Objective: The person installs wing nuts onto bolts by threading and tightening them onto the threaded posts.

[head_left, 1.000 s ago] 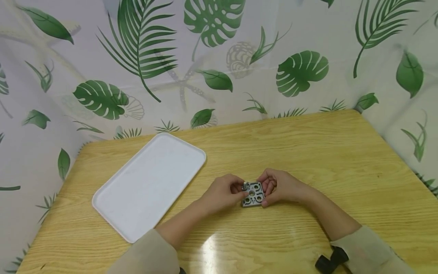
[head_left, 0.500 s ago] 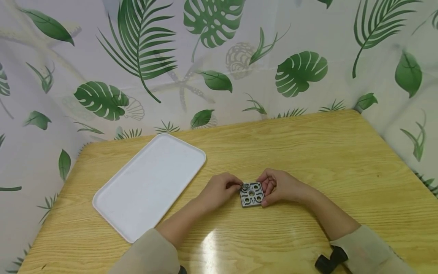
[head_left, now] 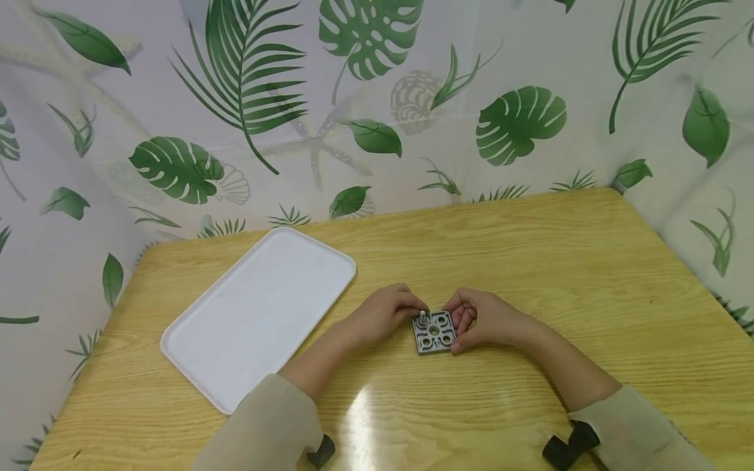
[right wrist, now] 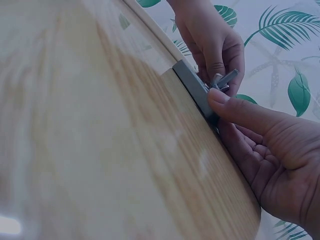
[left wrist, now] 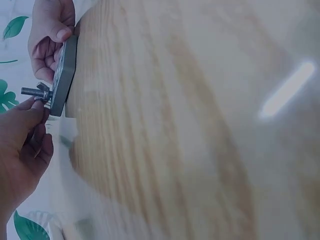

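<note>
A square grey metal plate [head_left: 436, 341] with several round holes and curved grooves lies flat on the table. From its far left corner a threaded bolt [left wrist: 29, 91] stands upright, with a wing nut [left wrist: 44, 91] low on it, close over the plate. My left hand [head_left: 378, 318] pinches the wing nut between thumb and fingertips. On the opposite side, my right hand [head_left: 491, 320] grips the plate's right edge, its thumb at the near corner and the other fingers curled at the far side. The fingertips behind the nut are partly hidden.
A white rectangular tray [head_left: 259, 320] lies slanted on the wooden table [head_left: 530, 261], left of my hands. Behind the table hangs a leaf-patterned cloth [head_left: 436, 144]. Black wrist mounts [head_left: 565, 453] show near both sleeves.
My left hand has shifted from the plate's left side to its far left corner, with the fingers turned around the wing nut; the bolt shows more. My right hand and the plate stay put.
</note>
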A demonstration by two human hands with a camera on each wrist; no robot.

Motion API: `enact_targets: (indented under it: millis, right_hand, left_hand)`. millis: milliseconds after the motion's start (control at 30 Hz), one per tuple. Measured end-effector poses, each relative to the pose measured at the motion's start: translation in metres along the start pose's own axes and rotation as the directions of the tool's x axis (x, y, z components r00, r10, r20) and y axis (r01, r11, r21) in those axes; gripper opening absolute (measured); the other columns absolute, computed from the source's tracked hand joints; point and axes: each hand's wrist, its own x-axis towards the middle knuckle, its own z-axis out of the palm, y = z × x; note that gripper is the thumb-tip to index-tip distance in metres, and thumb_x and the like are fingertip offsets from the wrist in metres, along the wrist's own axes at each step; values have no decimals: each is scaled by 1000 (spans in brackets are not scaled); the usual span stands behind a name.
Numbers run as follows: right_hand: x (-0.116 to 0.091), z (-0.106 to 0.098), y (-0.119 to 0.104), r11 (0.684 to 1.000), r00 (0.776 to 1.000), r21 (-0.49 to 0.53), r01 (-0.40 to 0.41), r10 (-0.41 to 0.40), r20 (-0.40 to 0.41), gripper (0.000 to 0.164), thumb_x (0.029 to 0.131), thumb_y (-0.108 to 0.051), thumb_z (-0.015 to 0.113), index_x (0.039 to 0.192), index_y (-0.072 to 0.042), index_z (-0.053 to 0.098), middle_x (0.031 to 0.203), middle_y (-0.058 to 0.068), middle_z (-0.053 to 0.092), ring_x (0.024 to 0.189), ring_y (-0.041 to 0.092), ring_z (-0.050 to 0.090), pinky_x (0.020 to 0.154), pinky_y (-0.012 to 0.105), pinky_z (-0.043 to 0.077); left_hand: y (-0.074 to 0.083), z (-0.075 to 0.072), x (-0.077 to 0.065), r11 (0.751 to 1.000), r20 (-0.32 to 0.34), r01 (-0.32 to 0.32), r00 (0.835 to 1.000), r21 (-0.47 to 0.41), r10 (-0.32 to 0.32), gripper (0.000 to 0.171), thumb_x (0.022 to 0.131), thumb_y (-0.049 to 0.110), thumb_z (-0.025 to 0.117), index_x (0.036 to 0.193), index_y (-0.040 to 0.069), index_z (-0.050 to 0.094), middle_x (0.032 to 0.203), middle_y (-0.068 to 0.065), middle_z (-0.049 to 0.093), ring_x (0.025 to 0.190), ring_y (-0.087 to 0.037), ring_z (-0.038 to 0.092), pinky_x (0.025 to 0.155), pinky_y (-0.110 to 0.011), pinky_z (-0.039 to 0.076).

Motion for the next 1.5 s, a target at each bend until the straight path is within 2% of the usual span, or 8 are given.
enact_targets:
  millis: [333, 533, 633, 900, 1067, 1233, 1367, 1500]
  right_hand:
    - [1, 0, -1, 1000, 1000, 11, -1, 1, 12, 65, 64, -12, 87, 114, 7, 50, 90, 11, 58, 74, 16, 60, 67, 23, 53]
    - [1, 0, -1, 1000, 1000, 10, -4, 4, 10, 65, 64, -12, 87, 114, 7, 50, 90, 11, 58, 74, 16, 60, 67, 23, 53]
    - [1, 0, 0, 1000, 1000, 11, -6, 6, 8, 65, 64, -12, 88, 114, 7, 50, 89, 11, 58, 74, 15, 60, 67, 23, 53]
    - [0, 1, -1, 1000, 1000, 16, 1, -1, 2, 65, 64, -11, 87, 114, 7, 50, 89, 11, 60, 74, 15, 60, 67, 23, 53]
    - [0, 0, 0, 1000, 1000, 16, 2, -3, 2, 65, 64, -11, 87, 114, 7, 50, 90, 10, 59, 74, 15, 60, 67, 23, 53]
    - [1, 0, 2, 1000, 1000, 11, -1, 1, 4, 65, 64, -12, 88, 114, 7, 50, 90, 11, 59, 75, 16, 60, 67, 23, 53]
    - [1, 0, 2, 1000, 1000, 6, -9, 9, -1, 66, 64, -12, 88, 114, 7, 50, 90, 11, 59, 75, 16, 60, 67, 23, 53]
    - [1, 0, 2, 1000, 1000, 9, -8, 8, 3, 66, 64, -12, 88, 114, 7, 50, 90, 11, 59, 75, 16, 60, 67, 23, 53]
  left_hand:
    - [-1, -2, 8, 997, 87, -3, 996, -75, 9, 23, 96, 9, 54, 110, 14, 71, 99, -1, 61, 88, -10, 53, 78, -19, 43]
    - [-3, 0, 4, 995, 50, 23, 999, -92, -19, 21, 96, 12, 54, 111, 10, 69, 101, -3, 64, 94, -13, 57, 83, -23, 45]
    - [-3, 1, -4, 988, 15, 90, 996, -129, -89, 21, 96, 14, 54, 113, 10, 68, 104, -2, 64, 98, -13, 58, 86, -25, 46]
    - [16, 11, -20, 897, -36, 228, 965, -379, -261, 32, 85, 11, 67, 115, 0, 63, 92, -4, 64, 80, -11, 57, 70, -21, 49]
    - [20, 18, -20, 914, -78, 222, 962, -341, -263, 31, 85, 15, 70, 111, -1, 65, 90, -3, 64, 79, -10, 57, 69, -20, 49]
    - [14, 17, -19, 942, -103, 215, 963, -258, -248, 17, 91, 15, 63, 105, 6, 69, 100, -3, 67, 93, -13, 61, 81, -25, 49]
    - [7, 13, -18, 933, -79, 245, 958, -264, -275, 15, 94, 16, 59, 101, 12, 71, 104, 0, 67, 100, -13, 60, 88, -28, 48]
    - [4, 11, -16, 911, -36, 260, 958, -319, -286, 13, 90, 12, 65, 100, 10, 71, 96, -1, 67, 88, -10, 61, 79, -24, 49]
